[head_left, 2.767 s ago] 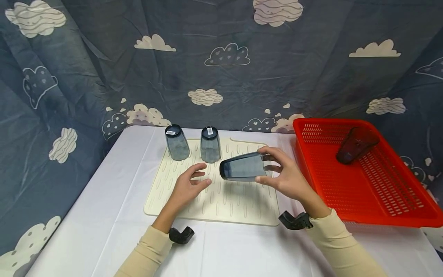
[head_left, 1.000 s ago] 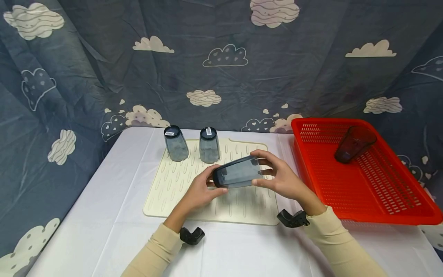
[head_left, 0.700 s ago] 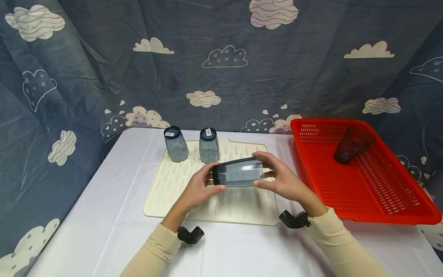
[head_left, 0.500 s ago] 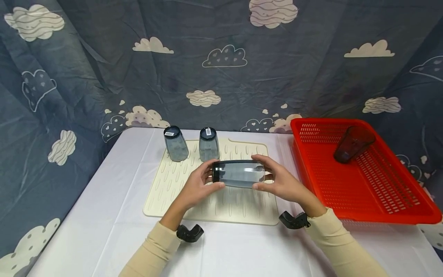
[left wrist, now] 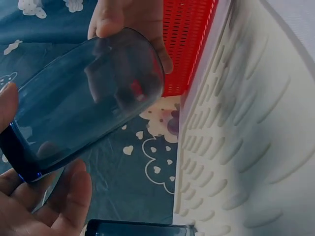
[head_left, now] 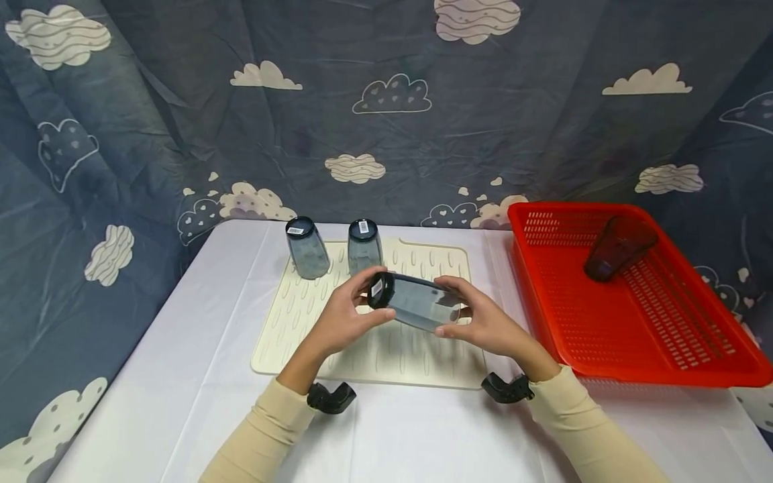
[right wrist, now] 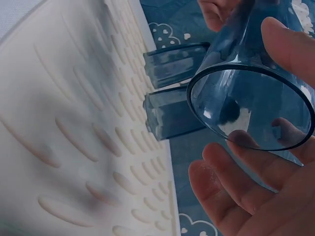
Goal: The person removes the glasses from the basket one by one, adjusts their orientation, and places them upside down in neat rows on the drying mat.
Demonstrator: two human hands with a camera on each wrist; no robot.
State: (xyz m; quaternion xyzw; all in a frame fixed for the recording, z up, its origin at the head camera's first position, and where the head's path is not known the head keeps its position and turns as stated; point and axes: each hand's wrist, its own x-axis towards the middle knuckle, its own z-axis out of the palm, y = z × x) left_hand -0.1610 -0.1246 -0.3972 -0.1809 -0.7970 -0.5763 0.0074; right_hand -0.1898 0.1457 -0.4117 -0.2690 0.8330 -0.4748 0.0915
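A tinted blue-grey drinking glass (head_left: 419,302) lies sideways in the air above the cream ribbed drying mat (head_left: 374,365). At its thick dark base, my left hand (head_left: 339,318) pinches it between thumb and fingers; a white label shows on the base. My right hand (head_left: 486,322) holds the rim end, thumb on the near side and fingers on the far side. From the right wrist view, the open mouth of the glass (right wrist: 251,108) faces that palm. Two matching glasses stand upside down at the mat's back, a left one (head_left: 310,251) and a right one (head_left: 365,251), labels on their bases.
A red perforated plastic basket (head_left: 537,315) stands on the right side of the white-covered table (head_left: 417,436). Another glass (head_left: 619,248) leans inside it, near the back. A dark cloud-patterned cloth (head_left: 398,147) hangs behind the table.
My left hand has come from beside the glass to grip its base. The glass has since turned, so its base points more toward the head camera and shows its label.
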